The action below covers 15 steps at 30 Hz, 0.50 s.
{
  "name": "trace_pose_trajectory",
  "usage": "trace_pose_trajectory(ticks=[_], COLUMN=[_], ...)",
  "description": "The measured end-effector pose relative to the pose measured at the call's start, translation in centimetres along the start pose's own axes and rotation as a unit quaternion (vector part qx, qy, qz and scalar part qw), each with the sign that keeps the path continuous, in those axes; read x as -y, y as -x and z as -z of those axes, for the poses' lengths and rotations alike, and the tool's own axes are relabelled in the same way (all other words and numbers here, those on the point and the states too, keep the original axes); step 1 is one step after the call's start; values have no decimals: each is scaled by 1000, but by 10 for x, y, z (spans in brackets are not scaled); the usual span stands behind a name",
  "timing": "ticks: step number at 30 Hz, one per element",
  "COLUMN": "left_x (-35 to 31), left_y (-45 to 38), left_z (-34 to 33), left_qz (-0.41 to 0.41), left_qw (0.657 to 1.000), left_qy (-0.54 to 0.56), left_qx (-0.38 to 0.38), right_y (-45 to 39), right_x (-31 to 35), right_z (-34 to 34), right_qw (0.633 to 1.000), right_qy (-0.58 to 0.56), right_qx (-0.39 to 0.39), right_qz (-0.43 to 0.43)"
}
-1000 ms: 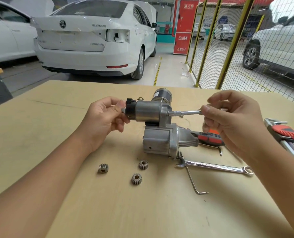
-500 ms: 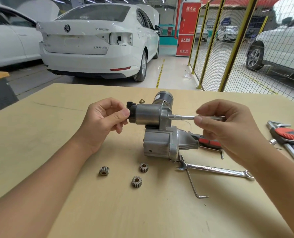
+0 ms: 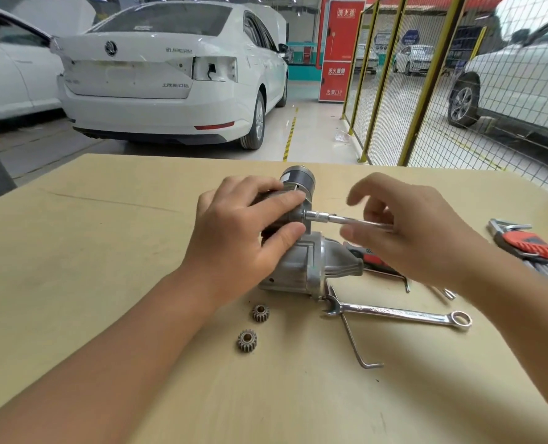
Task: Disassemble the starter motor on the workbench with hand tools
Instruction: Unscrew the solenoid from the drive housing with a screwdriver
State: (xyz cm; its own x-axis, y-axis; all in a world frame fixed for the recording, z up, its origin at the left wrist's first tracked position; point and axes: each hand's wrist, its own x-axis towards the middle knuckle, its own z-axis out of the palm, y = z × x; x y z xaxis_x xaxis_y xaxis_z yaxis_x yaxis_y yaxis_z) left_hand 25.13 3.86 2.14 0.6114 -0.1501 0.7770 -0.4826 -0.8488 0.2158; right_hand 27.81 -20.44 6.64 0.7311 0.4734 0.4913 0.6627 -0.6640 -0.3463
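The starter motor [image 3: 301,267] stands on the wooden workbench [image 3: 106,251], its grey cast housing facing me and a dark motor can [image 3: 298,179] behind. My left hand [image 3: 243,238] reaches over the top and grips the solenoid cylinder, hiding most of it. A chrome socket driver [image 3: 343,220] sits level, its socket end against the solenoid's right face. My right hand [image 3: 410,232] holds the driver's shaft, thumb below it and index finger lifted off; this hand is blurred.
Two small pinion gears [image 3: 260,313] [image 3: 247,340] lie in front of the motor. A combination wrench [image 3: 394,312], an L-shaped hex key [image 3: 356,344] and a red-handled screwdriver [image 3: 375,259] lie to the right. A red folding hex-key set [image 3: 529,245] sits at the right edge.
My left hand has moved from the solenoid's left end to over its body and now grips it. My right hand's fingers have shifted on the driver shaft. My left forearm now hides the third gear.
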Motion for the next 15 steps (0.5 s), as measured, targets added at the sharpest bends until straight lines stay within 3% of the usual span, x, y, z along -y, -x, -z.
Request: trace_pose_trajectory(ticks=[3, 6, 15], left_x=[-6, -8, -19], left_y=[0, -2, -2], left_z=[-6, -9, -11], left_qz=[7, 11, 37], left_qw=[999, 998, 995], left_qy=[17, 32, 44], left_qx=[-27, -54, -78], right_y=[-14, -24, -8], right_x=[6, 13, 17], right_z=[11, 20, 11], right_qw=[992, 981, 986], right_qy=[87, 158, 151], right_qx=[61, 85, 32], right_qz=[67, 72, 62])
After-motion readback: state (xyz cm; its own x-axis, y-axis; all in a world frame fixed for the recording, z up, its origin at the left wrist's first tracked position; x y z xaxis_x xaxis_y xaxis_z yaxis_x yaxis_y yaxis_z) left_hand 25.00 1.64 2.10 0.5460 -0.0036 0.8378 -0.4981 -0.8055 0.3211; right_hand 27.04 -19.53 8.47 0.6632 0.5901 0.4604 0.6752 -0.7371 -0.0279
